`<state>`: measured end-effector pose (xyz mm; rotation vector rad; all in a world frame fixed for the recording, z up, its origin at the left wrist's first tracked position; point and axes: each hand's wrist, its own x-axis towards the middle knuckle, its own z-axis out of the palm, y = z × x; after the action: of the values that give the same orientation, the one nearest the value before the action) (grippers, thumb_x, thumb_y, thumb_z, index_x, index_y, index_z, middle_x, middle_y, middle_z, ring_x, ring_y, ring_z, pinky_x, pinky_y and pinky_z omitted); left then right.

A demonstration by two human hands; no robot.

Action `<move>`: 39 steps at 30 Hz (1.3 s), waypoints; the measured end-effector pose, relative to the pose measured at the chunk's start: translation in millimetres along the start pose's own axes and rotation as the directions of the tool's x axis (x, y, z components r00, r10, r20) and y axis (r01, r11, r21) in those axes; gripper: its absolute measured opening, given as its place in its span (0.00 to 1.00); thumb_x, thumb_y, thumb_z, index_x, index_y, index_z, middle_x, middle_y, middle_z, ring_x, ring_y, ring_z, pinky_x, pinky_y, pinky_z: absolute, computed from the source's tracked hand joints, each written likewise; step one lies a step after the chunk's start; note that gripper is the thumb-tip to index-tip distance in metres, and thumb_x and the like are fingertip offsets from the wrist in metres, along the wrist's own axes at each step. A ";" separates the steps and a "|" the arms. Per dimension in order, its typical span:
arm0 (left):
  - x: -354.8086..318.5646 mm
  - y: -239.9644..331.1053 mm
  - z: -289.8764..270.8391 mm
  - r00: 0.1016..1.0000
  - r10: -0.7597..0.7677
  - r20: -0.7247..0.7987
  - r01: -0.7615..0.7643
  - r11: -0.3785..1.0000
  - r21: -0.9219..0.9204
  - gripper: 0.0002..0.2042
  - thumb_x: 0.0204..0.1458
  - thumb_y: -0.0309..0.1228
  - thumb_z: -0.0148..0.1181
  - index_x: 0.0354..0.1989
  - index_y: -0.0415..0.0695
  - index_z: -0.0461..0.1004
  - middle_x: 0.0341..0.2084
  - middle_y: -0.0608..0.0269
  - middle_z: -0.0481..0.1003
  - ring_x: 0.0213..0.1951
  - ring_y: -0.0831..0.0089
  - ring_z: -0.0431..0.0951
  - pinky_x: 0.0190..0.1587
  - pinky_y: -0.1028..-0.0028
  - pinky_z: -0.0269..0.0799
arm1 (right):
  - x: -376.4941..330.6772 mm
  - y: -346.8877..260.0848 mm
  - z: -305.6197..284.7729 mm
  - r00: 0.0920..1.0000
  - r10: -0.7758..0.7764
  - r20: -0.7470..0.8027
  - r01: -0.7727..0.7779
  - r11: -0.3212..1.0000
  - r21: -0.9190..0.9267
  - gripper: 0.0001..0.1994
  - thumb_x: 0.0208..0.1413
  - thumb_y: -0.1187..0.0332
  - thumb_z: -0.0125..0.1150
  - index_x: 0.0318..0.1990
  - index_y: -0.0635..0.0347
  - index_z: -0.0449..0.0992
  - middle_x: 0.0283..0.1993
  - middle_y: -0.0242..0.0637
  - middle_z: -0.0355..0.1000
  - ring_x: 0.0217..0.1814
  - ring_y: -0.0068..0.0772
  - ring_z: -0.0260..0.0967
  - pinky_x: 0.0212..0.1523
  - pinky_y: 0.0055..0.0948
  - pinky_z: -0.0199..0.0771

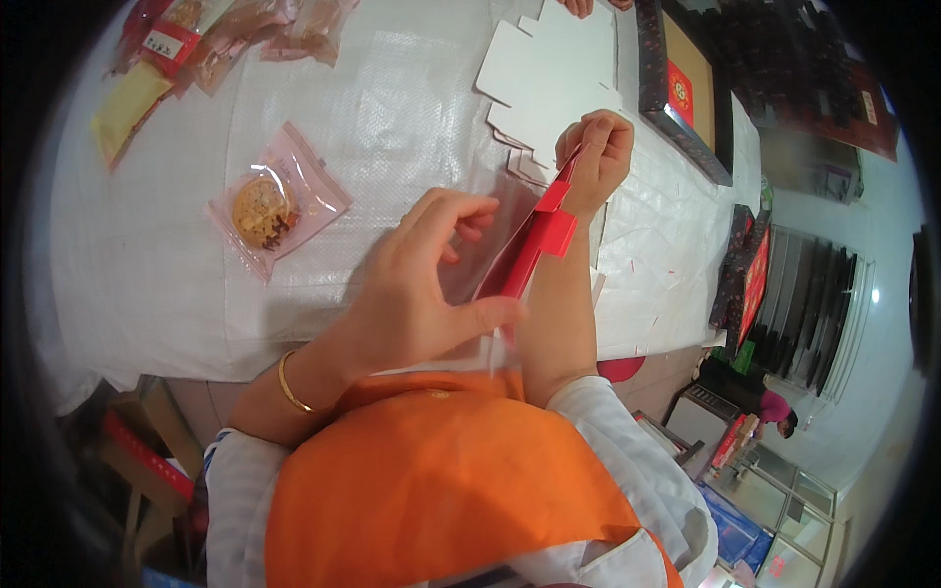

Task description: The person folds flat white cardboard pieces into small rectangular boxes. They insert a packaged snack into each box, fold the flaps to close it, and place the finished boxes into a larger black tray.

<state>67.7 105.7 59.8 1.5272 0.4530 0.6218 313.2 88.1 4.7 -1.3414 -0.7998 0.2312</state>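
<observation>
My right hand (pixel 600 157) is closed on the upper end of a red folding carton (pixel 556 234), a thin, partly flattened box blank with small flaps standing out along its edge. The carton slants down toward my body, edge-on to the view. Beside its lower end is my left hand (pixel 412 279), thumb and fingers apart; the thumb comes close to the carton, and whether it touches cannot be made out. To the left, a clear pinkish packet (pixel 265 213) with a round, nut-topped cookie in it lies on the white-covered table (pixel 392 108).
A stack of white carton blanks (pixel 549 73) lies at the far side, with another person's fingers (pixel 580 6) at its edge. Dark patterned boxes (pixel 676 98) stand to the right. More bagged food (pixel 211 44) sits far left. Another person (pixel 769 407) is in the right background.
</observation>
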 end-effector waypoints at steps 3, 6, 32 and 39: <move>0.8 -3.7 -2.1 1.000 -0.001 -0.014 0.001 1.000 0.002 0.36 0.41 0.37 0.77 0.58 0.37 0.66 0.48 0.58 0.70 0.48 0.70 0.72 0.45 0.73 0.70 | 0.0 2.6 3.3 1.000 0.006 0.000 -0.006 1.000 -0.021 0.08 0.69 0.69 0.49 0.37 0.62 0.69 0.34 0.29 0.68 0.33 0.16 0.60 0.35 0.18 0.62; 2.5 -7.1 -4.3 1.000 -0.018 -0.022 0.018 1.000 0.003 0.37 0.41 0.39 0.77 0.58 0.38 0.66 0.48 0.58 0.70 0.48 0.71 0.71 0.46 0.73 0.70 | 0.8 8.3 4.3 1.000 0.027 0.014 -0.027 0.999 0.017 0.08 0.69 0.69 0.50 0.37 0.62 0.69 0.34 0.29 0.68 0.32 0.16 0.59 0.33 0.18 0.61; 12.1 -28.8 -17.1 0.966 -0.253 0.056 0.259 0.935 -0.241 0.24 0.54 0.30 0.65 0.57 0.35 0.67 0.45 0.59 0.75 0.46 0.77 0.73 0.50 0.74 0.71 | -24.0 -15.5 10.8 0.964 -0.267 0.009 0.249 0.886 -0.391 0.11 0.70 0.65 0.43 0.37 0.61 0.67 0.36 0.33 0.65 0.37 0.22 0.60 0.39 0.23 0.62; 15.7 -36.2 -18.8 0.951 -0.299 0.076 0.307 0.899 -0.313 0.18 0.58 0.26 0.60 0.56 0.35 0.68 0.44 0.63 0.75 0.46 0.81 0.72 0.50 0.77 0.69 | -68.9 -72.5 9.1 0.896 0.365 0.252 -0.325 0.927 -0.184 0.09 0.65 0.67 0.54 0.33 0.62 0.70 0.28 0.29 0.69 0.27 0.17 0.61 0.30 0.18 0.61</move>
<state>71.2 132.3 25.2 1.1227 0.5296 0.4060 237.0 37.0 45.6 -1.6023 -0.8199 0.6735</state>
